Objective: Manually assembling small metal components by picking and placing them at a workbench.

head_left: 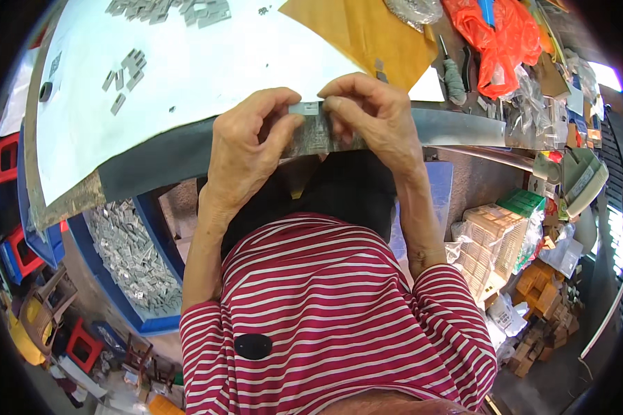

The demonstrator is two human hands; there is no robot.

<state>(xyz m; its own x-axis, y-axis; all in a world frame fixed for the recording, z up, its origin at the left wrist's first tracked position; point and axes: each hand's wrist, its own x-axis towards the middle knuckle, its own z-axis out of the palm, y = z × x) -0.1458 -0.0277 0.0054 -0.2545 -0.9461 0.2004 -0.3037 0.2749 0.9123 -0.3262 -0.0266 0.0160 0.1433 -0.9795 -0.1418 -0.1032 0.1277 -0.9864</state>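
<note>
We see both hands meeting at the near edge of the table (pixel 187 62), which is covered with a white sheet. The left hand (pixel 246 149) and the right hand (pixel 374 114) together hold a small flat grey metal piece (pixel 310 108) right at that edge. Left grip: thumb and forefinger pressed together, pinching the piece's left end. Right grip: fingers curled in, pinching its right end. The piece sits between the two sets of fingertips, just above the table's grey edge, level, touching both hands. Just below it along the edge a longer grey strip (pixel 318 138) shows between the hands; we cannot tell whether it is joined to the piece.

On the table, well away from the hands toward its far left, lie scattered small grey pieces (pixel 126 72), and more of them in a heap (pixel 169 10) at the far rim. A brown envelope-like sheet (pixel 367 34) lies on the table just beyond the right hand. Further right of that, orange plastic bags (pixel 498 34).

Under the table on the left, a blue bin (pixel 111 290) full of the same grey parts. Under it on the right, stacked pale cartons (pixel 491 242). The person's red-and-white striped shirt (pixel 339 318) fills the lower middle.
</note>
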